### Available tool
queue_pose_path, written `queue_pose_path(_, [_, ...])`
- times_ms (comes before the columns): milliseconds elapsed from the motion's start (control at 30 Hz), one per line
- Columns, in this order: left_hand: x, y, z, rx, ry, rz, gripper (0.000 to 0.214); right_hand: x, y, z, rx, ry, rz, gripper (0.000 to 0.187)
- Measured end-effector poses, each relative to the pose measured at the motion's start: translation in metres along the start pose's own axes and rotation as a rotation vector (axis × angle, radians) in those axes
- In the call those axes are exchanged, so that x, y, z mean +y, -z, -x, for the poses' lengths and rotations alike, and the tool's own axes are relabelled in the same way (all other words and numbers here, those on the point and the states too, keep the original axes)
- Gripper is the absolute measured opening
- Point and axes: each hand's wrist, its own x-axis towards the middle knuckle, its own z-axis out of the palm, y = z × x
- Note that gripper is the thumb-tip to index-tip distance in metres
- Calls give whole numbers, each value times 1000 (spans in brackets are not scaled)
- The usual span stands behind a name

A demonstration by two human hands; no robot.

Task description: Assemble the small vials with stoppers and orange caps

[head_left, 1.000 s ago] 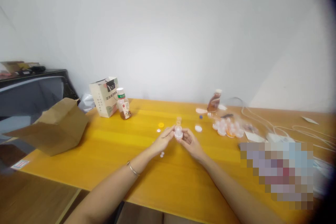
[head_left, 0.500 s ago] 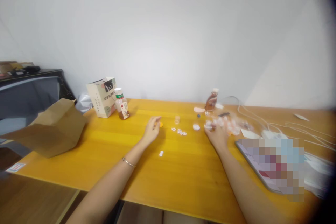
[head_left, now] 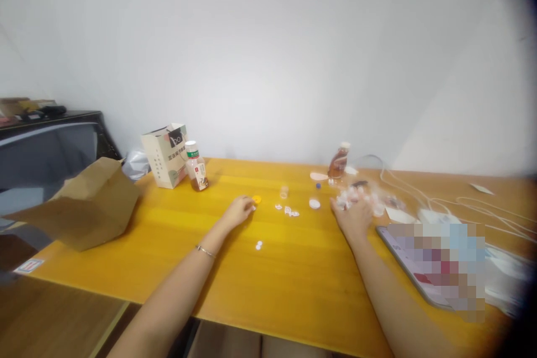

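On the left, my left hand [head_left: 238,211] has its fingers curled together beside a yellow round piece [head_left: 257,199]. A small whitish bit shows at its fingertips, too small to name. My right hand [head_left: 356,218] rests at the near side of a heap of small white and pinkish pieces [head_left: 364,196], thumb apart from the fingers; the fingertips are partly hidden and blurred. Between the hands lie several small white pieces with dark marks [head_left: 287,210], a small clear cup [head_left: 284,192], a white disc [head_left: 314,203] and a blue cap [head_left: 318,185].
Two small white discs [head_left: 259,245] lie nearer me. A labelled bottle [head_left: 197,168] and paper bag [head_left: 164,159] stand back left, with an open brown bag [head_left: 96,201] beside them. Another brown bottle [head_left: 339,161], white cables [head_left: 415,193] and a tablet [head_left: 413,268] are right.
My left hand has drawn back slightly toward me and left, its fingers now more curled, uncovering the yellow piece. My right hand has shifted slightly right at the heap.
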Motion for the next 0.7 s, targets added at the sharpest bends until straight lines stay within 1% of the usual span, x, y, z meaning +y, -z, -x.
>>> queue_pose_path(67, [3,-3,-1,-16,-2,8,15,-8,0,2,38,0,-24,53])
queue_pose_path(167, [14,-8,1,-57,-41,31,13,-18,-2,6,41,71,-88,45])
queue_pose_path(233, [25,-12,5,-109,-87,53,13,-23,-3,10,17,123,-132,40])
queue_pose_path(333, [41,-16,11,-152,-141,76,14,-33,-3,17,-39,180,-187,34])
queue_pose_path(433, [51,-16,15,-196,-169,90,15,-42,-2,24,-57,224,-238,32])
queue_pose_path(533, [50,-10,14,-212,-167,108,16,-49,0,28,-90,244,-285,30])
queue_pose_path(600, [44,-4,10,-162,-129,121,19,-53,2,30,-124,251,-313,27])
queue_pose_path(700, [30,2,4,-52,-48,117,24,-57,4,32,-181,265,-361,24])
